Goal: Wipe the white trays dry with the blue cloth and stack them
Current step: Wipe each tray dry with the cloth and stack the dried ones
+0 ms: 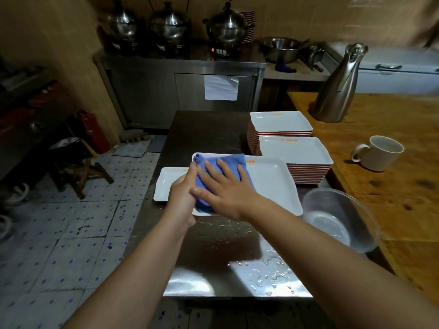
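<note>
A white tray (273,186) lies on the wet steel table (213,245), partly over a second white tray (166,184) to its left. My right hand (225,188) presses the blue cloth (228,162) flat onto the upper tray with straight fingers. My left hand (181,193) grips that tray's left edge, thumb on top near the cloth. Two stacks of white trays, a far stack (280,124) and a near stack (297,153), stand behind on the right.
A clear plastic bowl (337,219) sits at the table's right edge. On the wooden counter to the right are a white mug (380,153) and a steel jug (337,86). Water drops cover the near table. Tiled floor lies to the left.
</note>
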